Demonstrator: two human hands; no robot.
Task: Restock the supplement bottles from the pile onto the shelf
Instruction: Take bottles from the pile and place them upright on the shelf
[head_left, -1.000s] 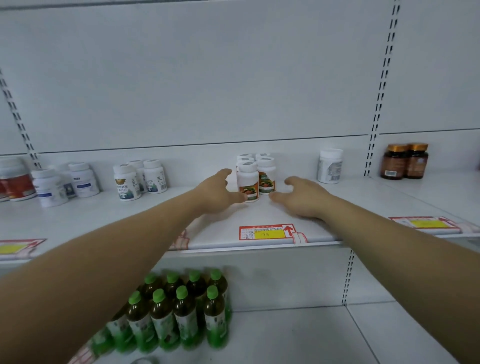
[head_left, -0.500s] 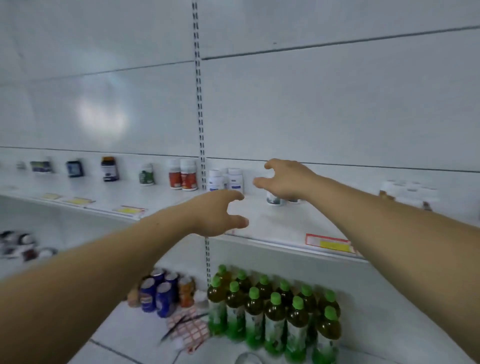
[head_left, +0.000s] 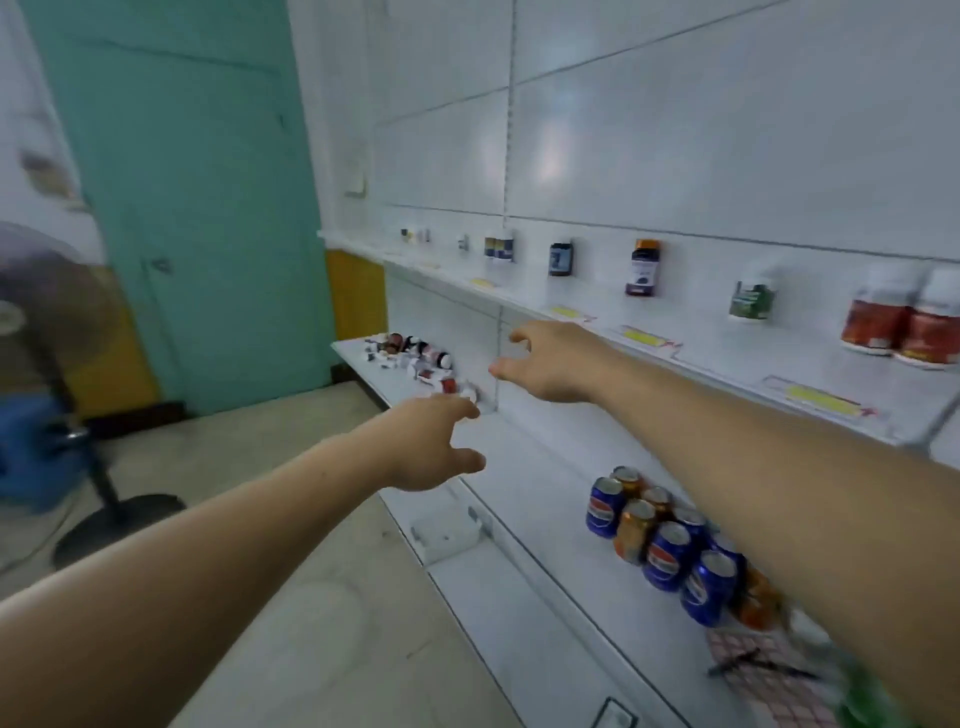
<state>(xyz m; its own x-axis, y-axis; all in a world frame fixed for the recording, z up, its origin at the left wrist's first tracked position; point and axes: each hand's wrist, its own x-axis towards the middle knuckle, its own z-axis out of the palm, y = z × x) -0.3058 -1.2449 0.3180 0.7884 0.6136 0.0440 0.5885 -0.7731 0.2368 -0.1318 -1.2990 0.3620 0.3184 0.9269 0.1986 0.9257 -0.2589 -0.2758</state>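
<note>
pile: heap of small supplement bottles lying jumbled on the far left end of the lower shelf, white caps, red and dark labels, print too blurred to read
left hand: left hand stretched out just short of the pile's near edge, fingers loosely apart, thumb out, nothing in it, not touching any bottle that I can tell
right hand: right hand in the air right of the pile and above the lower shelf, fingers spread and slightly curled, holding nothing
upper shelf: upper shelf above and right of the pile, single bottles spaced along it
dark bottle: dark bottle with blue label, upright, text unreadable
orange-cap bottle: orange-cap bottle, dark purple label, unreadable
green-label bottle: white green-label bottle, blurred
red-label bottles: two white red-label bottles side by side at the far right, touching, no legible writing
price tags: yellow price tags along the upper shelf's front edge, print unreadable
cans: blue and orange soda cans grouped on the lower shelf, well right of the pile; blue ones carry a red-white-blue round logo, name not legible
door: teal door left of the pile
fan: standing fan at far left, blurred
</note>
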